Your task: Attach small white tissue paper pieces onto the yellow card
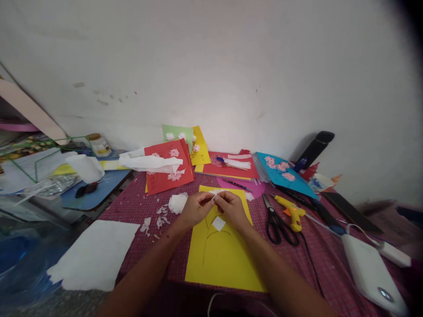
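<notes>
Both hands meet over the top part of a yellow paper sheet [228,259] with thin dark curved lines drawn on it. My left hand [197,208] pinches one side of a small piece of white tissue paper [214,197]; my right hand [231,207] pinches the other side, fingertips nearly touching. Fingers partly hide the piece. Just below them a small white paper square [219,223] lies on the yellow sheet. Left of the hands are a crumpled white tissue bundle [178,203] and torn white scraps [161,219].
Black-handled scissors [276,224] and a yellow glue gun [292,211] with a cord lie right. A white power bank-like box [373,270] sits at the right edge. Behind are red cards [158,176] and a blue card [291,178] with pink flowers. A white sheet [95,253] overhangs the left edge.
</notes>
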`<state>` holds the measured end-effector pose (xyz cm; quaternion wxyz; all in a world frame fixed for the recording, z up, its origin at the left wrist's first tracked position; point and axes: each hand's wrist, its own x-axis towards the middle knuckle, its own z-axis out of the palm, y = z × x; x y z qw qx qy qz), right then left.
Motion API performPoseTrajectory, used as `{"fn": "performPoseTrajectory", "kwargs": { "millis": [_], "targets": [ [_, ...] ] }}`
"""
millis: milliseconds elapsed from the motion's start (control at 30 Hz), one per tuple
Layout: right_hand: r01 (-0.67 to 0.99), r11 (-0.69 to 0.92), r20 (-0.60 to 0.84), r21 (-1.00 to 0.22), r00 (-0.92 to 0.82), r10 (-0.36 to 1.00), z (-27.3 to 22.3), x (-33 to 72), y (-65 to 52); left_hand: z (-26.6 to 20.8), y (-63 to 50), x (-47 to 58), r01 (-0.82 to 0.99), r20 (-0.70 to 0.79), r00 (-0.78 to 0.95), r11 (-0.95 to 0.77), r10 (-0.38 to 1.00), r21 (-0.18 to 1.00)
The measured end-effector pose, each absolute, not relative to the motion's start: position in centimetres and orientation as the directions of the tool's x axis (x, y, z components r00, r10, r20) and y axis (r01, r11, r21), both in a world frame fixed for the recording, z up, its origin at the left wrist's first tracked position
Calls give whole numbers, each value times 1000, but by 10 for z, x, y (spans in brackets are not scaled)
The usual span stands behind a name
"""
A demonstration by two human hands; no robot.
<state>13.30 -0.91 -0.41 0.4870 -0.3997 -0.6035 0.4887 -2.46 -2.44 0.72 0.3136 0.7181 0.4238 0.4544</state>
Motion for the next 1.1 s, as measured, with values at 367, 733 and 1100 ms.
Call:
{"fn": "performPoseTrajectory", "kwargs": {
  "millis": [367, 733, 1100],
  "targets": [
    [-30, 185, 187, -982, -231, 955, -2, 132, -11, 0, -20, -28, 336, 346, 178, -387, 921, 858],
    [-34, 153, 157, -988, -214, 964, -1, 128, -12, 2, -21, -27, 307, 330, 175, -370, 928, 877],
    [-87, 114, 131, -990, -233, 964, 1, 128, -12, 5, -21, -26, 309, 339, 180, -380, 924, 872]
  ]
}}
